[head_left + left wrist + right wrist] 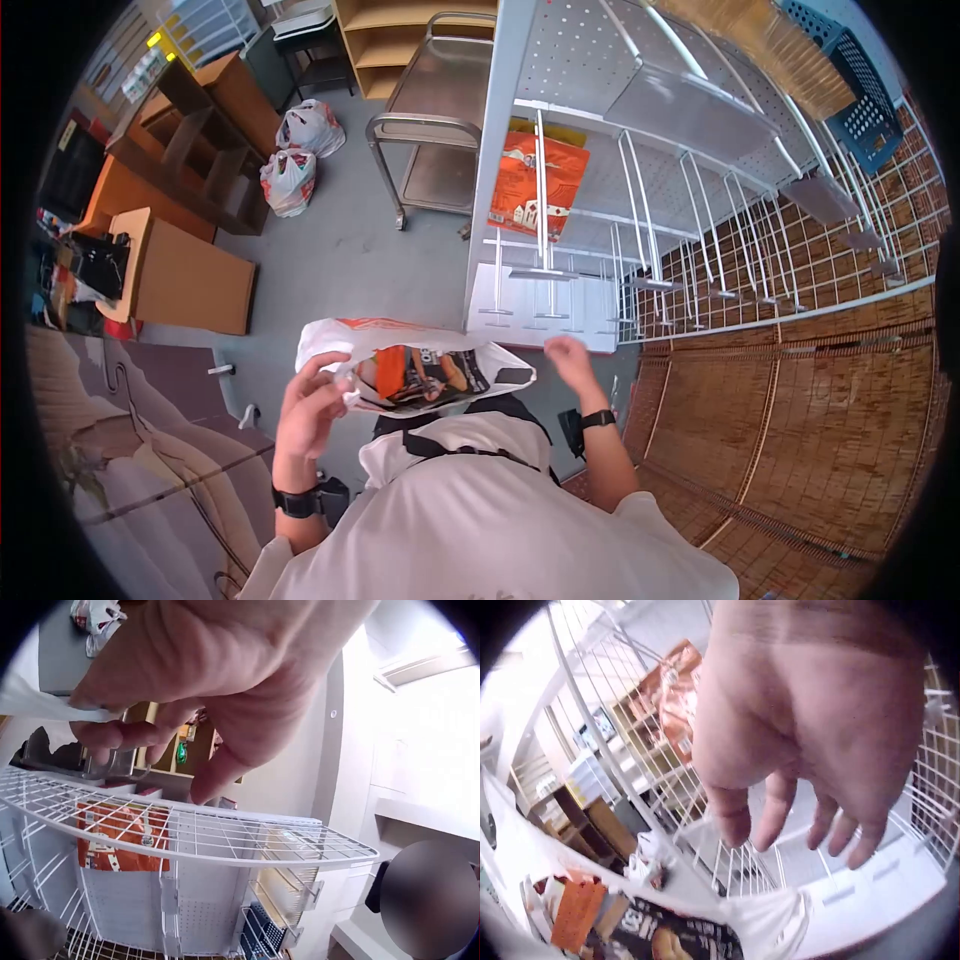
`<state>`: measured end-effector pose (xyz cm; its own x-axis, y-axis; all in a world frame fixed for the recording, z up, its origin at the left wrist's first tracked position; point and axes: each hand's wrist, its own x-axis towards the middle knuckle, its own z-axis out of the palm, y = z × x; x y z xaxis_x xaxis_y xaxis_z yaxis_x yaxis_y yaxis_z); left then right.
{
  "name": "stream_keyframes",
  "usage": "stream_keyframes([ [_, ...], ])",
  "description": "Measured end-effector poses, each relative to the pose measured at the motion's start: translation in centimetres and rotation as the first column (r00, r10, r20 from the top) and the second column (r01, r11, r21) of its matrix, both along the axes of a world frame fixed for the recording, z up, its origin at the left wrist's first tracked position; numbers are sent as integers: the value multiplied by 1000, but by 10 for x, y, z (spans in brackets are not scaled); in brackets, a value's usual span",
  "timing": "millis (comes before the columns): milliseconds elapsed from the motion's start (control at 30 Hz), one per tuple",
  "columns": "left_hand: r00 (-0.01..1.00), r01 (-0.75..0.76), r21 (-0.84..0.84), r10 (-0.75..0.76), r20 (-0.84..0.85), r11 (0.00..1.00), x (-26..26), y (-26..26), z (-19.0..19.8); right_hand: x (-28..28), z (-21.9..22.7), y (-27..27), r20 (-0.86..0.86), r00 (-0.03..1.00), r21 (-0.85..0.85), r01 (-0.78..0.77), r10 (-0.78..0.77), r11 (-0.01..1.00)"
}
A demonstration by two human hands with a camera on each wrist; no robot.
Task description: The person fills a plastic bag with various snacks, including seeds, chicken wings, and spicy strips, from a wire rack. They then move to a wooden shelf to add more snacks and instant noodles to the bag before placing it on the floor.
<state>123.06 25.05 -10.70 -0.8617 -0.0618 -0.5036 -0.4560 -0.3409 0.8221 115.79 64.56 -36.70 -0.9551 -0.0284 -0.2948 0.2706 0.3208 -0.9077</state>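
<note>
A white plastic bag (318,338) hangs with its mouth open in front of the person's body in the head view. Inside lie an orange pack (390,372) and a black pack (455,372), seen too in the right wrist view as black pack (667,930). The left hand (310,405) pinches the bag's left edge; in the left wrist view, thumb and fingers of this hand (217,675) meet on white plastic. Off the bag's right end, the right hand (568,362) holds nothing visible. Its relaxed fingers point down in the right wrist view, hand (802,742) beside the rack.
Orange bags (540,185) hang on a hook of the white rack (650,225) at the right. A metal cart (430,175) stands beyond, and two filled plastic bags (289,182) are on the floor. Brown furniture (190,275) stands at the left, woven panels (800,420) at the right.
</note>
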Motion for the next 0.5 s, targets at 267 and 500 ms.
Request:
stream_keyframes([
  [267, 970, -242, -80, 244, 15, 967, 20, 3, -3, -214, 63, -16, -470, 876, -65, 93, -113, 994],
  [500, 946, -314, -87, 319, 59, 946, 38, 7, -8, -211, 77, -58, -381, 879, 121, 355, -287, 927],
])
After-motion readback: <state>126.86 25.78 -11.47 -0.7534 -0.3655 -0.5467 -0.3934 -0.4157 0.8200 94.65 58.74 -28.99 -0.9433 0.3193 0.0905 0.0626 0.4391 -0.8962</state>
